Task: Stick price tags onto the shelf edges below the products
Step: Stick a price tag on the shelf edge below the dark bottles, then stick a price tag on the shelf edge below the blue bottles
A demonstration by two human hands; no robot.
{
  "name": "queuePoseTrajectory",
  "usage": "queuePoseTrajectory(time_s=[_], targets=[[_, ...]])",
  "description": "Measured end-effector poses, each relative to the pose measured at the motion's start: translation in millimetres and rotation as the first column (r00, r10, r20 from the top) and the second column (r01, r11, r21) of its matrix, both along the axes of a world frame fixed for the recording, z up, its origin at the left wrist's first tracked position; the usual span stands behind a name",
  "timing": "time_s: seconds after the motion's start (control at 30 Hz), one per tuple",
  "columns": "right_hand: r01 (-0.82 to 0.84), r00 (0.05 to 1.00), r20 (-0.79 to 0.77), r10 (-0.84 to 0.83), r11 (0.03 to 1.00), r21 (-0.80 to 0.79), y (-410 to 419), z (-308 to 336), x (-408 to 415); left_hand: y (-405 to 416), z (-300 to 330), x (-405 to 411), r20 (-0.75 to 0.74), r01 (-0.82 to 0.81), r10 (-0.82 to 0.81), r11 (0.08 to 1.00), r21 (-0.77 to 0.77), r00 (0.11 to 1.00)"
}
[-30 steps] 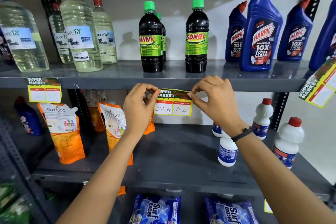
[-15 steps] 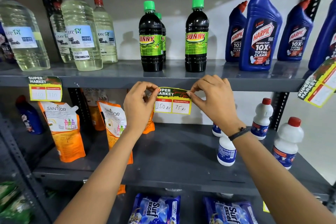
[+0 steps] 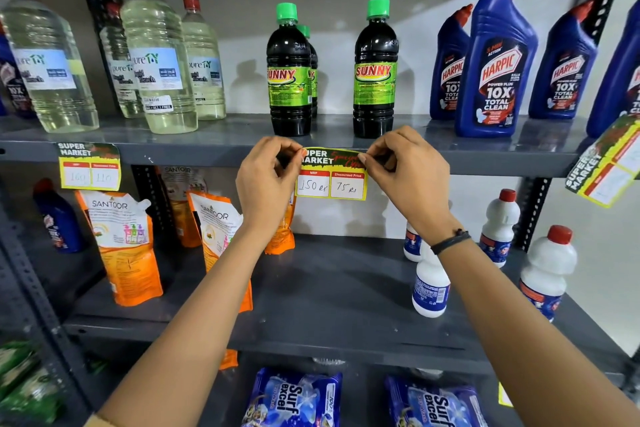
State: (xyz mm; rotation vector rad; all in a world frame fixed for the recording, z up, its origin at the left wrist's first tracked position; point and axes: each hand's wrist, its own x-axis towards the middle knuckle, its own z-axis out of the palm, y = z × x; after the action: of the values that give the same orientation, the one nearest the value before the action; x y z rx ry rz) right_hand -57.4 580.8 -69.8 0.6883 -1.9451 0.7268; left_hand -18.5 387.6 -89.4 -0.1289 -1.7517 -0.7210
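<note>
A yellow price tag (image 3: 331, 175) headed SUPER MARKET, marked 150 and 75, lies against the grey shelf edge (image 3: 194, 156) under the black Sunny bottles (image 3: 289, 69). My left hand (image 3: 268, 184) pinches its top left corner. The top right corner is pinched by my right hand (image 3: 407, 173). Both hands press the tag's upper strip on the shelf edge.
Another tag (image 3: 89, 166) is stuck at the left under the clear bleach bottles (image 3: 157, 55). A third tag (image 3: 606, 163) hangs tilted at the right below the blue Harpic bottles (image 3: 498, 59). Below stand orange Santoor pouches (image 3: 121, 243), white bottles (image 3: 431, 284) and Surf Excel packs (image 3: 294, 399).
Both hands have raised the tag a little, from hanging just below the shelf edge up onto it. The view has barely shifted.
</note>
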Motion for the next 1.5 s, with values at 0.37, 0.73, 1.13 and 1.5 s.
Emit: queuePoseTrajectory(time_s=[0.37, 0.73, 1.13, 1.5], targets=[[0.009, 0.999, 0.040, -0.007, 0.999, -0.050, -5, -1, -1, 18, 10, 0, -0.043, -0.227, 0.223, 0.945, -0.237, 0.974], [0.022, 0.997, 0.081, -0.016, 0.997, -0.080, -6, 2, 0, 33, 13, -14, 0.004, -0.129, 0.134, 0.960, -0.250, 0.991], [-0.011, 1.000, -0.013, 0.009, 0.989, -0.150, 52, 21, 23, 110, 15, 4, -0.103, 0.043, -0.058, 0.988, -0.151, 0.993], [0.170, 0.978, -0.110, -0.178, 0.982, -0.077, 195, 37, -3, 257, -13, -16, 0.013, 0.199, -0.200, 0.979, 0.033, 0.980]])
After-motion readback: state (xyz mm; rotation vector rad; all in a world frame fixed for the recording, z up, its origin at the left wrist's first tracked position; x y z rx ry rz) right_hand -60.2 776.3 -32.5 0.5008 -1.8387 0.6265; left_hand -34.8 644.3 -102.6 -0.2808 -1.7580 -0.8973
